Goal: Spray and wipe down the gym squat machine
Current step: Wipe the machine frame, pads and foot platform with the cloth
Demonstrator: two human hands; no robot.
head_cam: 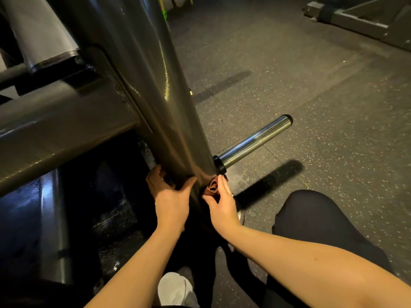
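Note:
The squat machine's thick grey upright post (151, 90) runs down the middle of the view to its base. My left hand (170, 196) wraps round the post's lower left side, thumb on the front and fingers curled behind it. A dark brown cloth (212, 188) is bunched against the post's lower right side. My right hand (222, 202) holds that cloth between thumb and fingers, just under the collar of a chrome weight peg (255, 141). No spray bottle is in view.
A grey cross beam (60, 134) joins the post from the left, above a dark glossy footplate (73, 214). The chrome peg juts right over speckled rubber floor (311, 103). Another machine's frame (367, 21) lies at the top right. My knee (315, 218) and white shoe (176, 290) are below.

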